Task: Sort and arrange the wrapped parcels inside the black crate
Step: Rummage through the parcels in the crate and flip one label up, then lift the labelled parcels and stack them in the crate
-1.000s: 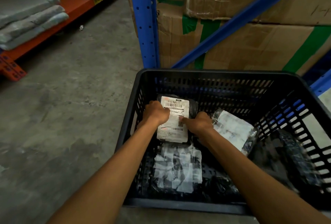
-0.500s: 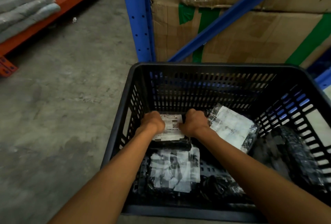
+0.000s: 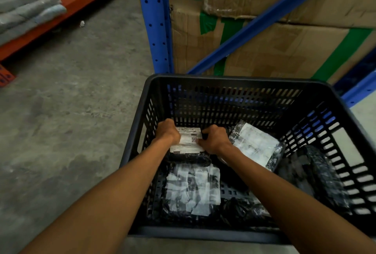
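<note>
A person's left hand (image 3: 167, 131) and right hand (image 3: 213, 138) grip a labelled parcel (image 3: 188, 144) by its two sides, fingers curled round its edges, low in the far-left part of the black crate (image 3: 234, 79); the label faces up, likely so it can be read once the parcel is set down; the two-sided hold appears meant to square it against the crate wall. Just in front of it lies a white-patched parcel (image 3: 193, 186); to the right a tilted parcel (image 3: 256, 146) leans by the right wrist, and a dark parcel (image 3: 313, 172) sits near the right wall, both apparently unsorted. The crate stands on a concrete floor (image 3: 71, 121) before a blue rack (image 3: 154, 30) of cardboard boxes (image 3: 284, 50).
</note>
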Motion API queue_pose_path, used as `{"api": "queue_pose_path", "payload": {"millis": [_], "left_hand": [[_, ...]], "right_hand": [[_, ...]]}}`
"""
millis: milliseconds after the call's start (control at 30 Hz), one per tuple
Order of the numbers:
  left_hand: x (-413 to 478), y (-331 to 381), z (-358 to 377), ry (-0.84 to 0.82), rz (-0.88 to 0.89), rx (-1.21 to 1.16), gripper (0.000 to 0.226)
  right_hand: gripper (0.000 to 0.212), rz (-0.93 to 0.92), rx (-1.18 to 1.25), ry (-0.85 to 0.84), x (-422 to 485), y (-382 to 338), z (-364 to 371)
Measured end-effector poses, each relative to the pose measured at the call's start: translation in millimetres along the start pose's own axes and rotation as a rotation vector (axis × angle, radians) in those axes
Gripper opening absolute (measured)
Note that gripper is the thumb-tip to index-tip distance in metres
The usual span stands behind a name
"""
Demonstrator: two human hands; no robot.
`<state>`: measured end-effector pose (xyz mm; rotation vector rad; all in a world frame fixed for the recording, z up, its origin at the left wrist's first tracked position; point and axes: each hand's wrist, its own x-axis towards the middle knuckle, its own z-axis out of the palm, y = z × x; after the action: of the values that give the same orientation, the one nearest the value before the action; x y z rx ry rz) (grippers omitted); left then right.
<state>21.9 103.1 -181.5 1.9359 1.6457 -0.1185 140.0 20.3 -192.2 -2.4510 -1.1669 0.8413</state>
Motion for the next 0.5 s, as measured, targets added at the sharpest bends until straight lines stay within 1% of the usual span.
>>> {"api": "queue_pose_path", "payload": {"millis": [100,133,200,233,267,300,333,400,433,500], "left_hand": [[-17.2,4.3,-14.4,-0.094,0.051,0.049,0.038],[-24.5,7.9,-22.4,-0.1,0.072,0.051,0.038],[-42.6,16.7,-40.0,-0.056,0.122,0.069,0.033],[-54.7,20.1,-48.4,-0.027,0.143,0.102,0.03],[-67.1,21.8,-55.4,-0.02,0.152,0.141,0.029],[-78.8,22.2,-59.8,-0.052,0.152,0.185,0.029],[-89.2,20.6,-61.1,-0.114,0.139,0.223,0.032],[-107.0,13.0,-54.3,-0.283,0.108,0.281,0.038],[-113.0,8.6,-47.4,-0.368,0.086,0.306,0.04],[-117.6,-0.5,-33.1,-0.48,0.064,0.346,0.044]], "right_hand": [[0.033,-0.043,-0.094,0.013,-14.6,-4.2,-7.4],[0.03,-0.067,-0.136,0.039,-19.7,-6.7,-11.9],[0.02,-0.089,-0.177,0.128,-34.3,-14.8,-27.6],[0.018,-0.085,-0.183,0.177,-42.3,-18.7,-36.8],[0.02,-0.077,-0.187,0.213,-51.1,-21.1,-45.9],[0.023,-0.044,-0.167,0.202,-59.3,-20.9,-53.6],[0.027,0.03,-0.092,0.133,-68.7,-18.9,-59.5],[0.027,0.247,0.053,-0.141,-89.9,-12.7,-59.1],[0.026,0.323,0.051,-0.275,-98.5,-9.0,-54.9],[0.02,0.327,-0.066,-0.43,-102.6,1.0,-41.7]]}}
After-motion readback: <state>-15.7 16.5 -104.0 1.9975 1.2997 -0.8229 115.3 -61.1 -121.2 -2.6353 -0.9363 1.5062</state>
